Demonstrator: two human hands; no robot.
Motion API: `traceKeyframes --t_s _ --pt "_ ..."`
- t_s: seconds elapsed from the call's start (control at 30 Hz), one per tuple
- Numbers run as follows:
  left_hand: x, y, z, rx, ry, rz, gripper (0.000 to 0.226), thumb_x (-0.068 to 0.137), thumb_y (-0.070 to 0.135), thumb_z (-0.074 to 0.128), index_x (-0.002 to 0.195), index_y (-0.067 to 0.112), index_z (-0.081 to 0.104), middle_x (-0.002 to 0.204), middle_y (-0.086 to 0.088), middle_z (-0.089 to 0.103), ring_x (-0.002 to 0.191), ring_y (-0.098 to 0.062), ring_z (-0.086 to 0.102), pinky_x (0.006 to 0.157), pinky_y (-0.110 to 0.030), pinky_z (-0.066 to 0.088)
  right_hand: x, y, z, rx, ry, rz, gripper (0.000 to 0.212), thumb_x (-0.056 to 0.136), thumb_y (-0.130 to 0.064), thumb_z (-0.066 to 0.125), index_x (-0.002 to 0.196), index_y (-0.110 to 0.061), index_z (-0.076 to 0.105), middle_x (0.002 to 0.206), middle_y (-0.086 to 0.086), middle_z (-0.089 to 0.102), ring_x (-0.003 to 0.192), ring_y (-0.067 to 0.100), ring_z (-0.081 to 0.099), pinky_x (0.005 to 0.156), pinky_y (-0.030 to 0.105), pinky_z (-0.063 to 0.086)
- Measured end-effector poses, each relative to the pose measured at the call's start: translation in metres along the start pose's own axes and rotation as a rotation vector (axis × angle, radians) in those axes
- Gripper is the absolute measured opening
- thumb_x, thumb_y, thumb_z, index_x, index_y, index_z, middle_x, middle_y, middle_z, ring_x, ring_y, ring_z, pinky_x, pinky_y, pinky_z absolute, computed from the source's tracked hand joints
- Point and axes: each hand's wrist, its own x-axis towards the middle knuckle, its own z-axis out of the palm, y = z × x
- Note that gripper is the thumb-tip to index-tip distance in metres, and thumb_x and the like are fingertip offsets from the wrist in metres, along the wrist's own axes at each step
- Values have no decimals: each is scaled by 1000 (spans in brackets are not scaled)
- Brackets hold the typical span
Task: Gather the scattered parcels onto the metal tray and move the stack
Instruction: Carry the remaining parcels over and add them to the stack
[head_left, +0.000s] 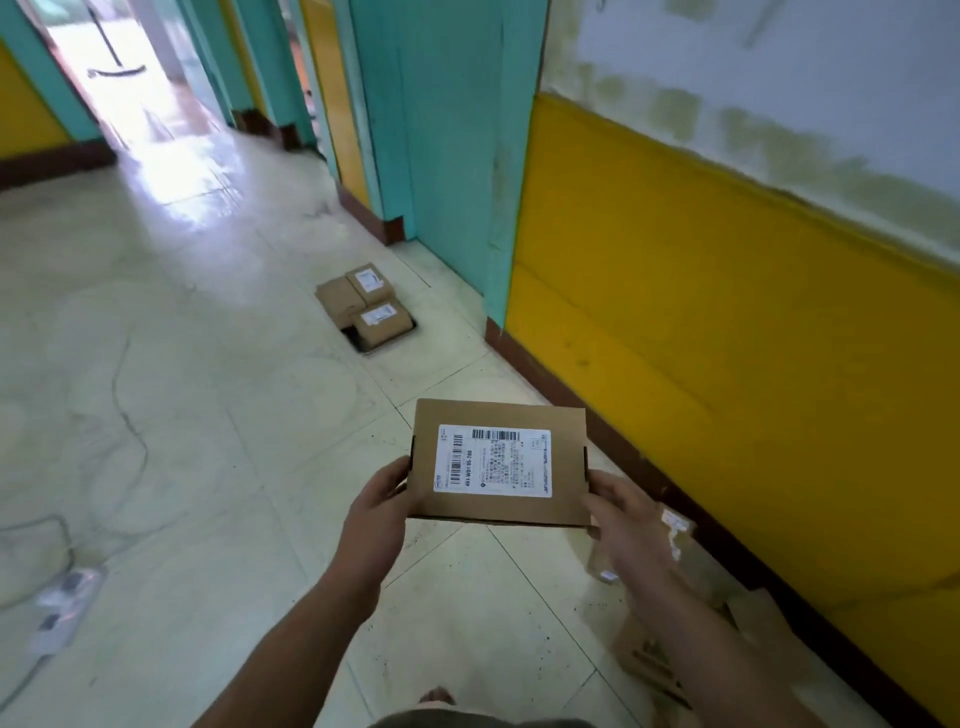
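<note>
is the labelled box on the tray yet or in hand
In hand: left hand and right hand grip the labelled box over the floor, short of the metal tray.

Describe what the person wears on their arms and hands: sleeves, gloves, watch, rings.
Nothing shows. No sleeves appear anywhere up to the picture's lower edge. The left hand and right hand have no gloves, and no watch, bracelet or ring is visible, though blur hides fine detail on the right hand.
</note>
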Motion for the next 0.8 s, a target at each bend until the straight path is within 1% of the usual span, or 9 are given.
traceKeyframes --t_s 0.1,0.2,0.37,0.47,0.53,0.67,0.73,0.8 --pt "14 2 -42 -9 52 -17 46 88 16 60 132 29 57 124 12 65 120 -11 55 110 -44 38 3 -16 45 -3 -67 -5 15 94 -29 59 103 -40 60 101 -20 63 100 7 58 93 38 50" --pt "30 3 -83 -38 106 -32 46 90 17 60 134 30 55 127 12 62 122 -12 53 110 -45 37 10 -34 90 -34 -135 -10 13 95 -29 58 104 -39 58 101 -19 62 97 4 57 88 34 49" --pt "57 6 -124 -69 177 -68 47 92 17 59 137 28 53 130 9 62 124 -15 53 110 -46 38 30 -55 147 -85 -230 -17 14 95 -30 59 107 -37 58 104 -16 64 99 6 59 91 37 51" --pt "84 15 -145 -73 225 -71 46 93 19 58 138 28 51 132 7 60 124 -17 52 110 -47 39 52 -75 184 -94 -286 -26 13 96 -25 58 99 -38 57 98 -18 63 94 3 58 86 32 50" --pt "110 22 -160 -69 259 -73 46 94 21 58 139 28 51 133 6 59 124 -17 52 110 -47 38 74 -88 213 -98 -327 -28 13 96 -25 58 97 -38 56 96 -19 62 92 2 58 82 30 49" --pt "164 44 -182 -68 297 -82 46 95 19 57 139 25 49 135 5 57 126 -18 50 110 -46 38 118 -114 260 -99 -369 -25 13 96 -27 58 104 -37 57 99 -18 64 95 3 59 78 28 48" --pt "202 58 -193 -67 320 -94 45 95 17 57 138 25 50 134 5 57 124 -17 50 108 -42 39 150 -129 287 -90 -388 -12 13 96 -27 58 105 -36 58 100 -17 64 96 4 59 82 30 49" --pt "232 75 -202 -80 344 -112 45 94 15 56 138 24 50 134 4 57 123 -17 50 106 -40 39 176 -149 311 -102 -411 -3 14 96 -27 58 105 -36 58 101 -18 64 96 3 59 84 31 49"
